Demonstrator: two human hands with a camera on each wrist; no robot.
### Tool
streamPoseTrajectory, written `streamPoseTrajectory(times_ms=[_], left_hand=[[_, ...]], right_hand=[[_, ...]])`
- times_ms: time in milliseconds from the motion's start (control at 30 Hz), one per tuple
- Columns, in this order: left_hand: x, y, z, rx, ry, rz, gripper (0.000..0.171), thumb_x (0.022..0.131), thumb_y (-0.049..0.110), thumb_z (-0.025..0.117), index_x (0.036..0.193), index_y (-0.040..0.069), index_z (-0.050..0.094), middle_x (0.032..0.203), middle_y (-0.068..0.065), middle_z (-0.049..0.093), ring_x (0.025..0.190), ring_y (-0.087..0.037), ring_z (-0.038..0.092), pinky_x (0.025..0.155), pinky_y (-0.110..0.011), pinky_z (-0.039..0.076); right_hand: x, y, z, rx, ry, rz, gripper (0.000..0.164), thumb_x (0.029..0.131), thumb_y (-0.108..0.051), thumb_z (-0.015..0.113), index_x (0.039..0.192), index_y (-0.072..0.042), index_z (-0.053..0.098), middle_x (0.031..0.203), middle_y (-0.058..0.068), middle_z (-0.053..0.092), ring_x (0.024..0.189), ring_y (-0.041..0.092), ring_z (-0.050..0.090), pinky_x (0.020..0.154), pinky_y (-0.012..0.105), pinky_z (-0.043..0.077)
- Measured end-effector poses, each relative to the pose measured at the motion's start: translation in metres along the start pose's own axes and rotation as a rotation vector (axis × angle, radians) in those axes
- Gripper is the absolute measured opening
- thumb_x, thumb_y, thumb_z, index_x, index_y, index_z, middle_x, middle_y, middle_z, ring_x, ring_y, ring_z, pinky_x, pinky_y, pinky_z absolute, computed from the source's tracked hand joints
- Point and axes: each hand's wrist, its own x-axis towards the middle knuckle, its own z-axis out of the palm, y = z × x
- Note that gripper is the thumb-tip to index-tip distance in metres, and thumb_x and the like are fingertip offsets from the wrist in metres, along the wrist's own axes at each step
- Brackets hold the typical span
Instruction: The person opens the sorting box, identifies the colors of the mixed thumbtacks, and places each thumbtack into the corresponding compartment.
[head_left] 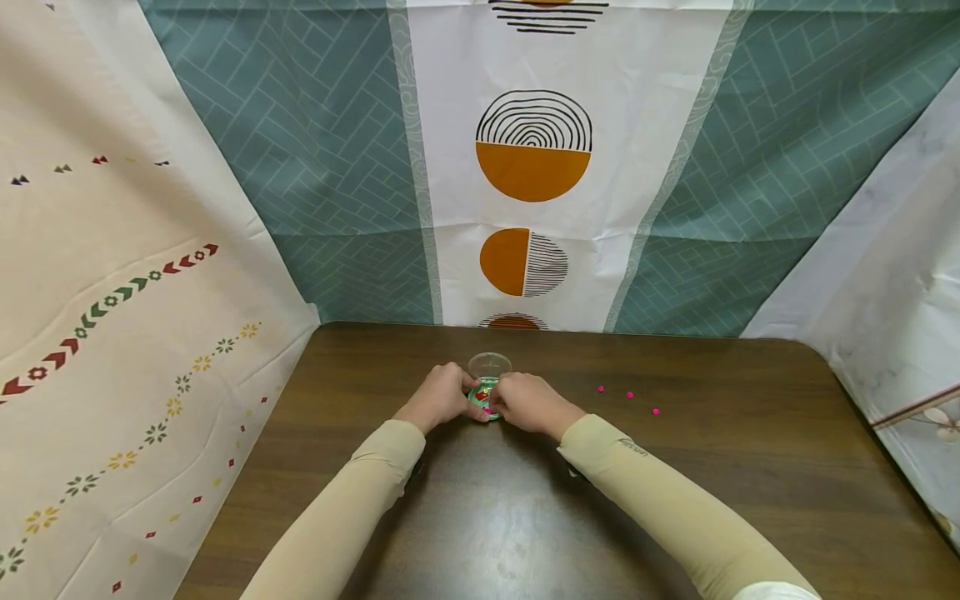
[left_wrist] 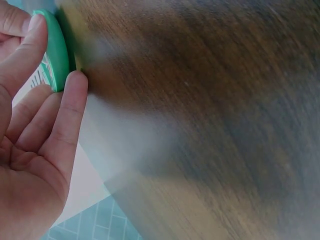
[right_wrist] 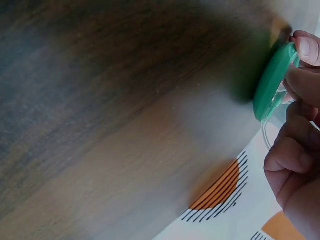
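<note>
A small round green case (left_wrist: 59, 52) rests on the table. Its clear lid (head_left: 490, 360) stands raised at the far side, and a red and yellow picture and pink bits show inside. My left hand (head_left: 444, 395) grips the case at its left, with the thumb over the near rim and fingertips under the edge in the left wrist view. My right hand (head_left: 532, 402) is at the right side, fingers curled and fingertips over the inside of the case. Whether those fingertips pinch something I cannot tell.
Three small pink beads (head_left: 630, 395) lie apart on the brown wooden table (head_left: 735, 467), right of my right hand. A patterned curtain (head_left: 352, 167) hangs behind the far edge, and a cream cloth (head_left: 135, 333) hangs at the left.
</note>
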Motion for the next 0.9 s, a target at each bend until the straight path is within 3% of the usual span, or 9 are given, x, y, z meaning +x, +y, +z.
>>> streamPoseTrajectory(times_ms=[500, 700, 900], left_hand=[[0.000, 0.002, 0.000, -0.006, 0.000, -0.012, 0.060, 0.055, 0.043, 0.086, 0.106, 0.015, 0.071, 0.103, 0.004, 0.065, 0.083, -0.009, 0.054, 0.068, -0.022, 0.044], [0.000, 0.002, 0.000, -0.009, -0.007, -0.008, 0.061, 0.055, 0.043, 0.086, 0.107, 0.015, 0.070, 0.104, 0.004, 0.065, 0.084, -0.008, 0.054, 0.069, -0.022, 0.044], [0.000, 0.001, 0.000, -0.013, -0.004, -0.021, 0.061, 0.056, 0.043, 0.086, 0.108, 0.015, 0.070, 0.104, 0.004, 0.065, 0.088, -0.009, 0.055, 0.071, -0.023, 0.044]], right_hand=[[0.000, -0.001, 0.005, -0.078, 0.026, -0.004, 0.009, 0.084, -0.018, 0.064, 0.078, -0.023, 0.067, 0.074, -0.012, 0.048, 0.065, 0.007, 0.047, 0.061, 0.026, 0.044], [-0.001, 0.001, 0.003, -0.065, 0.053, -0.019, 0.010, 0.084, -0.017, 0.064, 0.077, -0.023, 0.067, 0.070, -0.013, 0.048, 0.062, 0.007, 0.046, 0.057, 0.026, 0.042], [-0.007, 0.006, -0.005, -0.017, 0.119, -0.036, 0.009, 0.087, -0.018, 0.062, 0.087, -0.019, 0.071, 0.077, -0.010, 0.050, 0.069, 0.007, 0.047, 0.061, 0.025, 0.042]])
